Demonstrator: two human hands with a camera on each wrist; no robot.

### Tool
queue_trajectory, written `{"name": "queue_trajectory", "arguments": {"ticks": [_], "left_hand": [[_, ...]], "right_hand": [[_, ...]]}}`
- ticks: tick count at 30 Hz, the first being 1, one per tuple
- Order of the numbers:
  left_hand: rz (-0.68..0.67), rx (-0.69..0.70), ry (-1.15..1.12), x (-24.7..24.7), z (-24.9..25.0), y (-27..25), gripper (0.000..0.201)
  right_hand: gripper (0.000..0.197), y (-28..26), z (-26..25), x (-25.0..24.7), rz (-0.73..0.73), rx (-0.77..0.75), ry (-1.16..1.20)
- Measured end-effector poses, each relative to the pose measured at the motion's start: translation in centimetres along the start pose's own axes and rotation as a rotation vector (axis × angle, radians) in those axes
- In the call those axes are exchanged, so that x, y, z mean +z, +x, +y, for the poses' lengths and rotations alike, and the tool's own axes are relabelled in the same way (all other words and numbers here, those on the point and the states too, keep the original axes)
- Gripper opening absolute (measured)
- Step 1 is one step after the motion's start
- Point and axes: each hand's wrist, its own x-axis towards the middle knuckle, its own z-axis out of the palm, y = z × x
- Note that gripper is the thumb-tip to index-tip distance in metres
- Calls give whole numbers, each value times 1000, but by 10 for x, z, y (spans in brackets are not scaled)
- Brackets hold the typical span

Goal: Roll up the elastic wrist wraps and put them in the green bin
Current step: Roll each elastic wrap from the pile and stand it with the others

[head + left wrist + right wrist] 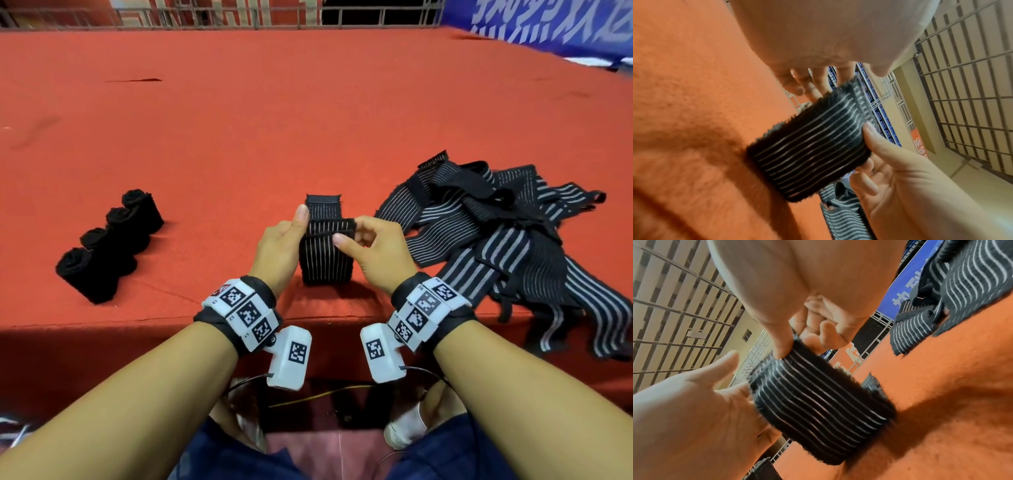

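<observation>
A black wrist wrap with thin pale stripes stands up from the red table between my hands, its top turned into a small roll. Its far end lies flat on the cloth. My left hand holds the roll's left edge, thumb up along it and fingers behind. My right hand pinches the roll's right side between thumb and forefinger. The left wrist view shows the wrap with the right thumb on it. In the right wrist view the wrap sits under my right thumb. No green bin is in view.
Several rolled black wraps stand in a diagonal row at the left. A loose pile of unrolled striped wraps lies at the right and hangs over the table's front edge. A railing and a blue banner stand behind the table.
</observation>
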Motion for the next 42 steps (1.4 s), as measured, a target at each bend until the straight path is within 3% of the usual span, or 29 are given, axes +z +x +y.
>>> {"name": "queue_trajectory", "arguments": {"ticks": [3, 6, 9, 13, 16, 19, 23, 29, 33, 39, 42], "left_hand": [[-62, 46, -65, 3, -3, -2, 38], [-28, 30, -69, 2, -13, 4, 28], [-13, -22, -82, 2, -12, 6, 29], [14, -111, -154, 3, -10, 11, 31], [16, -129, -174, 3, -9, 11, 31], [-2, -157, -213, 4, -6, 9, 19], [-3, -183, -250, 3, -8, 10, 16], [4, -205, -243, 2, -7, 11, 20], [21, -147, -210, -3, -8, 15, 22], [27, -36, -214, -7, -13, 16, 16], [-23, 42, -146, -6, -13, 15, 14]], "right_hand": [[22, 0, 2, 0, 16, 29, 12], [41, -2, 0, 0, 33, -34, 28], [28, 0, 0, 1, 28, -111, -45], [8, 4, 4, 2, 0, -61, -127], [7, 6, 4, 1, -36, -76, -152], [19, 6, 3, 0, -75, -75, -138], [12, 6, 2, -2, -108, -55, -148], [13, 6, 0, -5, 10, -172, -145], [23, 3, -5, -8, -48, -150, -70], [18, 0, -11, -10, -134, -150, 39], [21, 2, -15, -8, -99, -163, 19]]}}
